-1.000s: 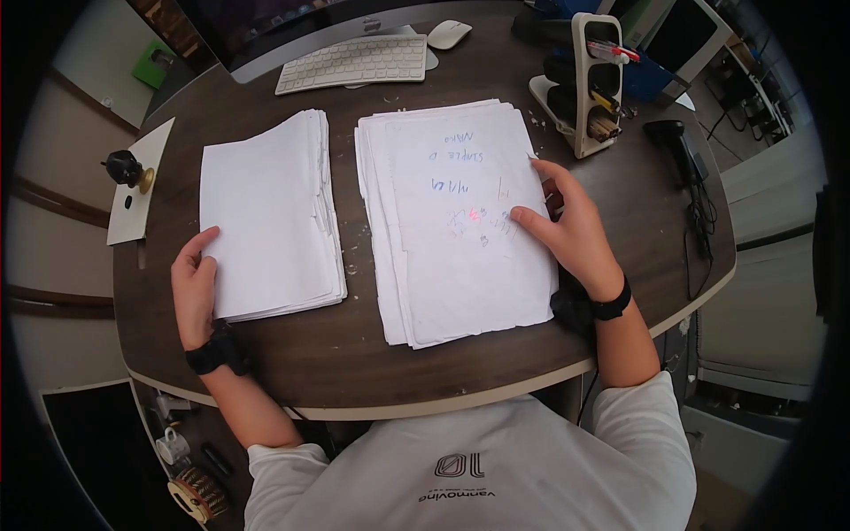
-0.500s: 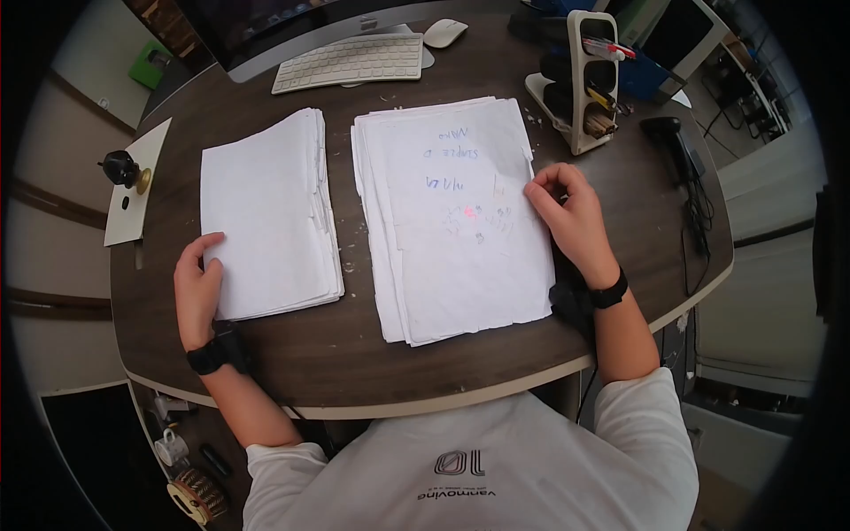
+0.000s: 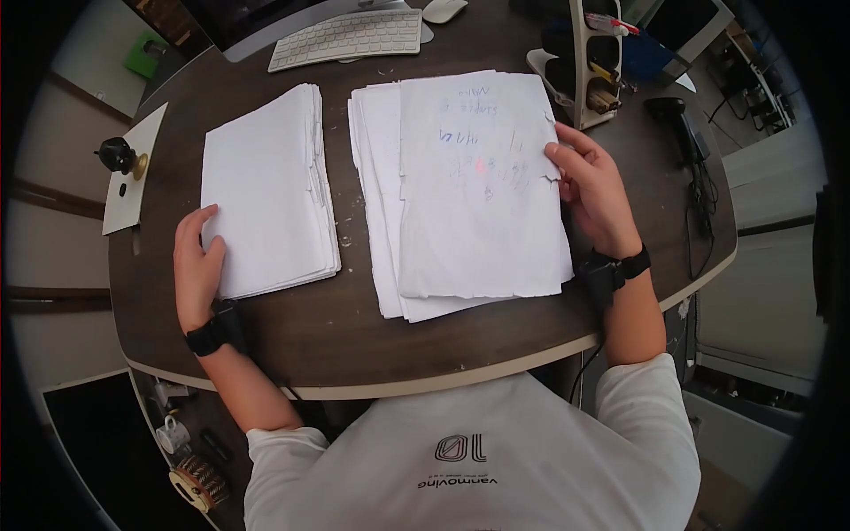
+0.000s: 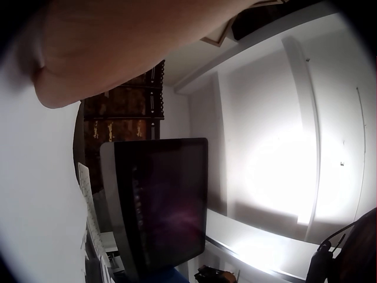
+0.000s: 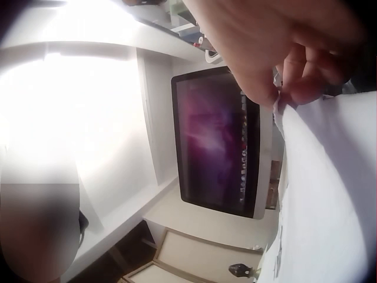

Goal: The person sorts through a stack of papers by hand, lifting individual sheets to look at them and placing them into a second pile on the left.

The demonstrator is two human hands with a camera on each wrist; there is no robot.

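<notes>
My right hand [image 3: 595, 195] pinches the right edge of a written-on sheet of paper [image 3: 482, 248] between thumb and fingers. The right wrist view shows that grip at the edge of the paper [image 5: 336, 159]. Beneath the sheet lies a stack of papers [image 3: 374, 195], its left and lower edges showing. Small tears mark the sheet's right edge near the thumb. On the left, a second stack of blank-faced papers [image 3: 266, 195] lies on the desk. My left hand [image 3: 197, 265] rests at this stack's left edge, fingers relaxed, thumb touching the border.
Behind the papers stand a keyboard [image 3: 350, 40], a mouse [image 3: 444, 10] and a monitor [image 5: 212, 141]. A pen holder [image 3: 580, 71] is beyond the right stack, with a corded black scanner-like device [image 3: 677, 128] farther right. A stamp-like black knob [image 3: 117, 155] sits at the left.
My right hand has drawn the written sheet to the right, baring more of the stack below it. The left hand stays by its stack. The view has tilted slightly down.
</notes>
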